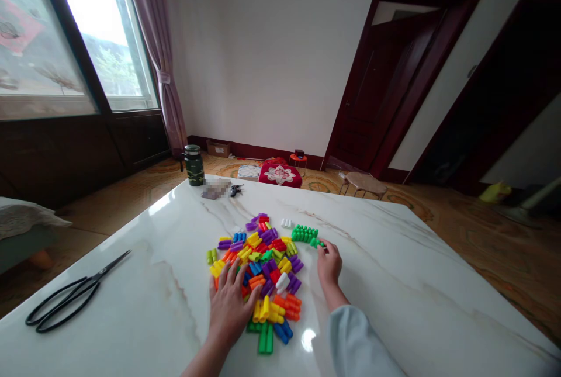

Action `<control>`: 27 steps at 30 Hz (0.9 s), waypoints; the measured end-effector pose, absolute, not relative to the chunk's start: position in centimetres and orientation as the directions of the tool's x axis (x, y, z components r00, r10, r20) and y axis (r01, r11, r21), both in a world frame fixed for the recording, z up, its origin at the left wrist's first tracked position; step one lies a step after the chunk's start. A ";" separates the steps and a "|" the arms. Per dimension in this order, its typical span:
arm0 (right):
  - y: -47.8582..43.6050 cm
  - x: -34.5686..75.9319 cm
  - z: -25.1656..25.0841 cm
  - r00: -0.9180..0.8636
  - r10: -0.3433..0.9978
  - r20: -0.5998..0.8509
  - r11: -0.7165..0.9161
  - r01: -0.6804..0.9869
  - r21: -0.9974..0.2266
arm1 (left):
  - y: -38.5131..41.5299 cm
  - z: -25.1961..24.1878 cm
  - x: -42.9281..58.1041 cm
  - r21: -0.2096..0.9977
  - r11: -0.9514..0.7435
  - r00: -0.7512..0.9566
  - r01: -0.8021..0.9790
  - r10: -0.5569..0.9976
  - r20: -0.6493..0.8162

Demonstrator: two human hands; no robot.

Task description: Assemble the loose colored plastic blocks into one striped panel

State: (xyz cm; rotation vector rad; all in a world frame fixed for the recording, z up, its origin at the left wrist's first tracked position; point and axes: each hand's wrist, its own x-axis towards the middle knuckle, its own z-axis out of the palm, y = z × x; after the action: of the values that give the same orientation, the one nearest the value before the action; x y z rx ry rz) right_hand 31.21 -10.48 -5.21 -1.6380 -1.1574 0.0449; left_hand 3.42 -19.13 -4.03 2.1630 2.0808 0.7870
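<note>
A heap of colourful plastic building blocks [267,257] lies on the white marbled table [175,237]. My left hand [231,295] rests on the heap's near left side, fingers spread and holding nothing. To the right of the heap, my right hand [329,263] pinches a small green building block [316,243]. That block is close to a cluster of green blocks [304,232] standing in rows; I cannot tell whether they touch. A small white block [286,223] sits just left of the green cluster. At the heap's near edge lies another green block [265,339].
Black-handled scissors [83,292] lie at the table's left. Near the far edge stand a dark green flask [194,165] and a small pair of black-handled snips or scissors [235,190], next to a blurred-out item. Beyond the table are a round stool [364,183] and a red cushion [279,175].
</note>
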 end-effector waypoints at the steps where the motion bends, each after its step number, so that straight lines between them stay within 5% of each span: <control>1: -10.3 32.4 -5.9 0.542 0.690 0.480 0.003 0.661 -0.750 | -19.1 -4.0 3.4 0.366 -0.098 -0.029 0.925 0.945 0.326; 13: -7.3 33.8 -6.9 0.503 0.730 0.463 -0.080 0.736 -0.673 | -18.9 -4.5 3.3 0.352 -0.090 -0.031 0.932 0.945 0.325; 27: -7.5 32.8 -8.1 0.557 0.672 0.488 0.001 0.658 -0.753 | -19.1 -3.7 3.5 0.362 -0.090 -0.028 0.928 0.951 0.309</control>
State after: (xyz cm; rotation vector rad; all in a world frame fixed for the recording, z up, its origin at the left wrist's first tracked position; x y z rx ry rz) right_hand 32.82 -7.45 -8.15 -1.6888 -1.1244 0.0158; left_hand 3.49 -19.15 -3.69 2.1567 2.0873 0.7562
